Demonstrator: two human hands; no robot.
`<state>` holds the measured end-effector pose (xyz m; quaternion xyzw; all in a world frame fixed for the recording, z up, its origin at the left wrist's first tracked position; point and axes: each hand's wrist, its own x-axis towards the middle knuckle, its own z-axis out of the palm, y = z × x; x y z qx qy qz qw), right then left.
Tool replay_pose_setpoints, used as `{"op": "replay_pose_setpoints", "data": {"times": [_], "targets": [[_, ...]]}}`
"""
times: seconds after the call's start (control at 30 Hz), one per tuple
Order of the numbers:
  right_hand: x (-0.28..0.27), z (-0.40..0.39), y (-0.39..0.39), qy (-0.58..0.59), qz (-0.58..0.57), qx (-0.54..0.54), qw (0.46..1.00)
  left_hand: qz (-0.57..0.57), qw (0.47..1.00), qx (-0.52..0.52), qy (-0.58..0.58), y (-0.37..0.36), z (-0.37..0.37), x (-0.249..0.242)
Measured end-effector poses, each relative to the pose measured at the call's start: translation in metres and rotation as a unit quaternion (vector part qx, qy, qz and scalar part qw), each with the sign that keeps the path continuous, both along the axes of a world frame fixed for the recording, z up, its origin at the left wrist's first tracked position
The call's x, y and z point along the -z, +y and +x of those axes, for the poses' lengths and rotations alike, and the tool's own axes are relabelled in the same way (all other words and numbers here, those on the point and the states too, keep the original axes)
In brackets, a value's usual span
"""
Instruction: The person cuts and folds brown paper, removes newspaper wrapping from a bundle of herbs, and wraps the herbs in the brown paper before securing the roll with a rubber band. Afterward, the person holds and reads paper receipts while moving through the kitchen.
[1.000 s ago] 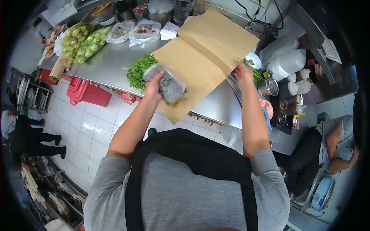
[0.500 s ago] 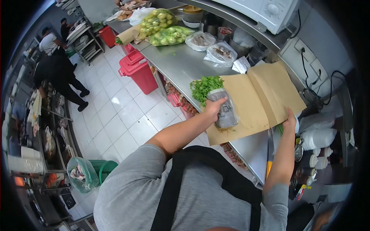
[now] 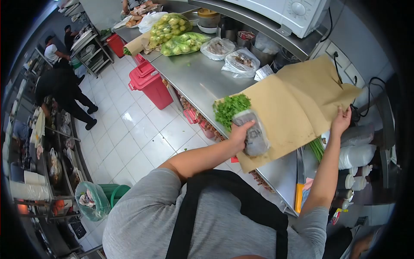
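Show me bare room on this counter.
Bare counter shows between the green vegetable bags and leafy herbs; a smaller patch lies between the brown paper and the yellow-handled knife. The back edge is crowded with white bags and containers.

A busy restaurant-style kitchen, shown by the steel counter (image 3: 196,80), bagged vegetables (image 3: 170,29), laden racks (image 3: 90,49) and tiled floor (image 3: 140,129).

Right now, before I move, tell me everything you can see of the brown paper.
The brown paper is a large, plain tan sheet, apparently stiff wrapping paper, opened out and marked by creases. It slants across the steel counter, its near left corner jutting past the front edge. The left hand presses a wrapped bundle of leafy herbs on its left end. The right hand grips the right edge, where the sheet bends and looks raised. Green stalks show beyond its near edge.
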<state>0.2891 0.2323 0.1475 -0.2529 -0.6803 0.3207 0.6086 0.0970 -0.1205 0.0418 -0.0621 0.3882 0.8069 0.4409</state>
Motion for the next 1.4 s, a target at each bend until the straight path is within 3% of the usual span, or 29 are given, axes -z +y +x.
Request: {"op": "replay_pose_setpoints", "data": {"times": [0.13,0.23,0.27,0.3,0.37,0.43,0.5,0.63,0.67,0.7,0.73,0.83,0.93,1.03,1.13,1.17,1.3,1.4], "targets": [[0.016,0.031,0.058,0.0,-0.037,-0.063,0.997,0.04,0.999,0.027,0.003,0.004,0.031,0.01],[0.031,0.049,0.093,-0.075,-0.041,-0.05,0.995,0.052,0.997,0.053,-0.017,0.004,0.047,0.006],[0.035,0.053,0.098,-0.166,-0.008,0.069,0.984,0.058,0.996,0.062,-0.026,0.004,0.051,0.005],[0.051,0.06,0.122,-0.149,-0.029,0.044,0.987,0.064,0.995,0.071,-0.034,0.005,0.052,0.003],[0.042,0.055,0.099,-0.225,-0.075,0.121,0.964,0.059,0.995,0.073,-0.03,0.006,0.051,-0.001],[0.026,0.046,0.066,-0.248,-0.049,0.188,0.949,0.035,0.998,0.056,-0.024,0.01,0.048,-0.004],[0.007,0.043,0.034,-0.266,0.079,0.252,0.927,0.07,0.992,0.098,-0.032,0.012,0.037,-0.012],[0.037,0.046,-0.025,-0.262,0.224,0.212,0.914,0.106,0.974,0.197,-0.018,0.033,0.013,-0.01],[0.046,0.037,-0.055,-0.271,0.046,0.036,0.961,0.11,0.97,0.216,0.006,0.039,0.009,-0.008],[0.056,0.028,-0.085,-0.264,-0.155,-0.077,0.949,0.111,0.966,0.233,0.013,0.045,0.008,-0.011],[0.045,0.016,-0.138,-0.172,-0.29,-0.185,0.923,0.111,0.962,0.248,0.021,0.049,0.008,-0.016],[0.065,0.003,-0.183,-0.086,-0.46,-0.356,0.809,0.144,0.936,0.32,0.023,0.063,0.008,-0.028],[0.047,-0.003,-0.223,0.002,-0.487,-0.358,0.796,0.131,0.917,0.367,0.083,0.079,0.014,-0.034],[0.071,-0.006,-0.224,0.071,-0.535,-0.265,0.799,0.016,0.928,0.314,0.2,0.087,0.032,-0.052],[0.09,-0.021,-0.235,0.121,-0.486,-0.136,0.855,-0.038,0.852,0.274,0.444,0.081,0.046,-0.053],[0.095,-0.028,-0.241,0.125,-0.461,-0.083,0.875,-0.039,0.846,0.295,0.443,0.085,0.04,-0.044],[0.093,-0.047,-0.254,0.17,-0.41,-0.057,0.894,0.016,0.849,0.363,0.384,0.101,0.015,-0.037],[0.073,-0.048,-0.257,0.184,-0.476,-0.091,0.855,0.068,0.826,0.37,0.419,0.118,-0.008,-0.039]]}}
